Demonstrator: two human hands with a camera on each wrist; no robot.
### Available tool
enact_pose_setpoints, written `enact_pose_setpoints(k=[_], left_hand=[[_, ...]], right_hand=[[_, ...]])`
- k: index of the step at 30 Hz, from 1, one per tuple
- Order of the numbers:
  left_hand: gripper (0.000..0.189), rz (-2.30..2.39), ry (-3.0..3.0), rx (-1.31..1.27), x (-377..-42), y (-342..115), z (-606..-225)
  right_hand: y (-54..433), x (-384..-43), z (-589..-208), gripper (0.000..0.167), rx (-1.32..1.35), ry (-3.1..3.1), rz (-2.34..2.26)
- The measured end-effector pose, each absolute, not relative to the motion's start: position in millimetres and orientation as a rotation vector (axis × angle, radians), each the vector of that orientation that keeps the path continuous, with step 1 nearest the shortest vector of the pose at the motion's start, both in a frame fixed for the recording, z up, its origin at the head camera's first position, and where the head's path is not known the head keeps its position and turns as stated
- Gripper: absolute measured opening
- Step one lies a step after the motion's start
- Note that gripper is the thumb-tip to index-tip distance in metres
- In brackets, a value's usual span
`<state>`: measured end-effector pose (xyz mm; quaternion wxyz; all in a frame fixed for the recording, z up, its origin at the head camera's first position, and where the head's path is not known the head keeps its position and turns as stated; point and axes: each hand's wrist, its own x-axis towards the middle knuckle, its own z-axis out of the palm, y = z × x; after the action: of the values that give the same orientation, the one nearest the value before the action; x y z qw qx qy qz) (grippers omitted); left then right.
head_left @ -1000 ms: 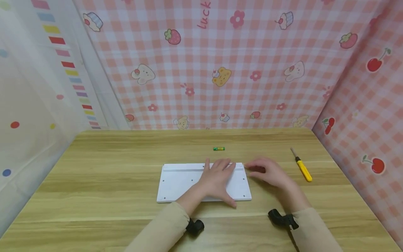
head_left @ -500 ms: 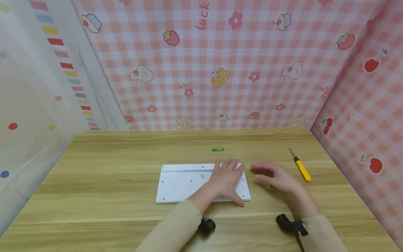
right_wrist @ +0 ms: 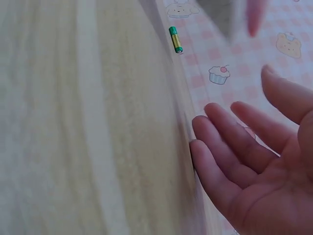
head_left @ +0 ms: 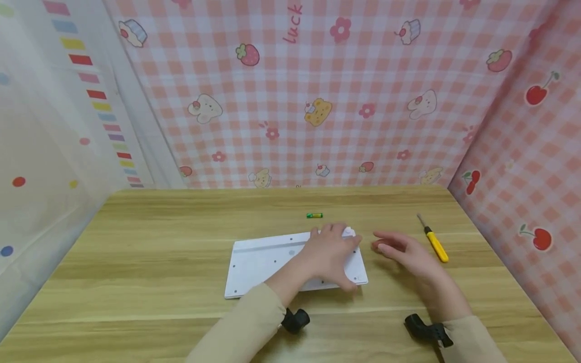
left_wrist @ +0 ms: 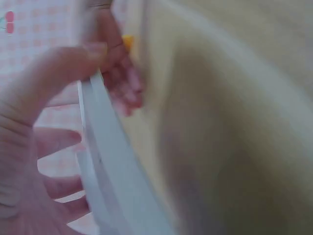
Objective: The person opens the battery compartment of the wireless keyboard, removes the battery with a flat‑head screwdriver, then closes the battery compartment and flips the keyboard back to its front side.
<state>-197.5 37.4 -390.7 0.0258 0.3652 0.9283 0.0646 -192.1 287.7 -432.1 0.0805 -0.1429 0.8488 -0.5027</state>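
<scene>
A flat white keyboard (head_left: 258, 264), underside up with several small screw holes, is on the table, its right end raised and its left end low. My left hand (head_left: 331, 254) spans that right end and grips it, thumb on the near edge and fingers at the far edge. In the left wrist view the keyboard's edge (left_wrist: 117, 161) is blurred, with the thumb pressing on it. Just right of the keyboard and apart from it, my right hand (head_left: 408, 252) holds nothing. Its fingers are loosely bent in the right wrist view (right_wrist: 264, 166).
A small green and yellow battery (head_left: 314, 215) lies behind the keyboard. On the right lies a screwdriver with a yellow handle (head_left: 437, 244). Pink checked cloth (head_left: 290, 126) hangs behind the wooden table (head_left: 150, 242).
The left hand has slid to the keyboard's right end, which has risen and turned askew. My right hand has drawn away to the right from the keyboard's edge.
</scene>
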Motion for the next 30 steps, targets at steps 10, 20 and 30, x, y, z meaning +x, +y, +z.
enact_pose_setpoints(k=[10,20,30], left_hand=[[0.092,0.366,2.832,1.286,-199.0,15.7,-319.5],[0.091,0.710,2.805,1.205,-201.9,-14.1,-265.4],[0.089,1.028,2.762,1.183,-204.4,-43.0,-239.1]], right_hand=[[279.6,-192.7,-430.2,0.057,-0.326,2.131,-1.868],[260.2,-192.6,-432.7,0.063,-0.350,1.792,-1.936],[247.2,-193.5,-429.6,0.064,-0.342,1.674,-1.948]])
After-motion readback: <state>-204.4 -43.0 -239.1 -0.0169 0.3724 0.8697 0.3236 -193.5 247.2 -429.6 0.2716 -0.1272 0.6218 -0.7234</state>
